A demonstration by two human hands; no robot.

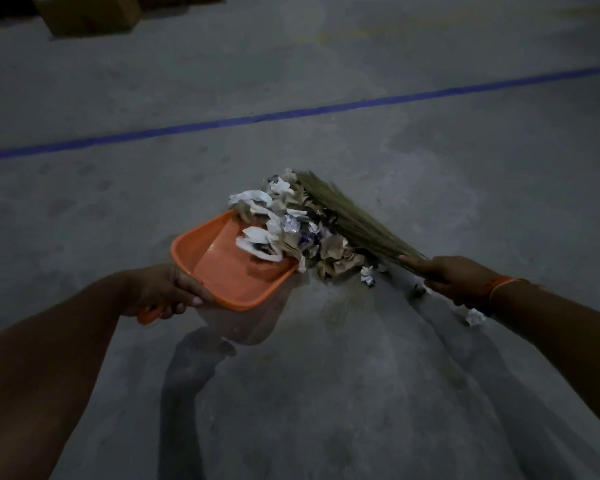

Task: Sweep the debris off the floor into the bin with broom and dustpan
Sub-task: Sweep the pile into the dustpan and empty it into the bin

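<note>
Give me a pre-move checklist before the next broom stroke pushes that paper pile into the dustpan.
1. Left hand grips the dustpan handle: ok.
2. Right hand grips the broom: ok.
3. Broom bristles behind the paper pile: ok.
4. Dustpan lip flat against the floor: cannot tell.
5. All debris gathered: not ok, stray paper scraps lie near the right wrist.
6. Bin within reach: cannot tell, none in view.

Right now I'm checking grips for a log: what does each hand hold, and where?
Left hand grips the orange dustpan by its handle; right hand grips the broom where its bristles gather.
</note>
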